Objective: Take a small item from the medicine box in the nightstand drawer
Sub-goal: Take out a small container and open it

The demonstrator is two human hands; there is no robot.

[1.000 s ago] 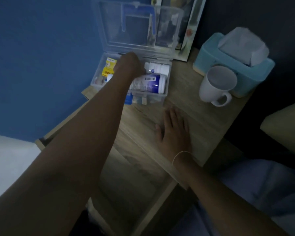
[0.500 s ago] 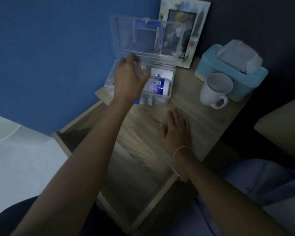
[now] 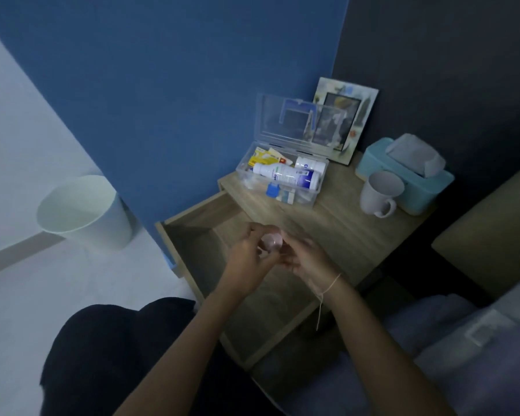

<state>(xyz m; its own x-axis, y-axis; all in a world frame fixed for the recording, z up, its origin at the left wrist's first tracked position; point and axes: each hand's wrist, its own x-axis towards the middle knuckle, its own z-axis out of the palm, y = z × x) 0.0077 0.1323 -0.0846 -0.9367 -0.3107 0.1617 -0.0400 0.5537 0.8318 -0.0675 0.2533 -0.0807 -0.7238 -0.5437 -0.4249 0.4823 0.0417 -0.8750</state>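
The clear plastic medicine box [image 3: 317, 196] stands on the nightstand top with its lid up, holding bottles and small packets. A small, pale, translucent item [image 3: 271, 242] is held above the open drawer [image 3: 192, 235]. My left hand [image 3: 246, 256] grips it from the left. My right hand [image 3: 305, 259] meets it from the right, fingers touching the same item. Both hands are blurred, so the item's exact shape is unclear. The drawer looks bare inside.
A white mug [image 3: 379, 193] and a light blue tissue box [image 3: 409, 172] stand at the right of the nightstand top [image 3: 336, 232]. A picture frame [image 3: 342, 118] leans behind the box. A white bin [image 3: 84, 211] stands on the floor at left. Bedding lies at lower right.
My left hand has come back from the medicine box toward me with the small item. My right hand has lifted off the nightstand top and joined it over the drawer.
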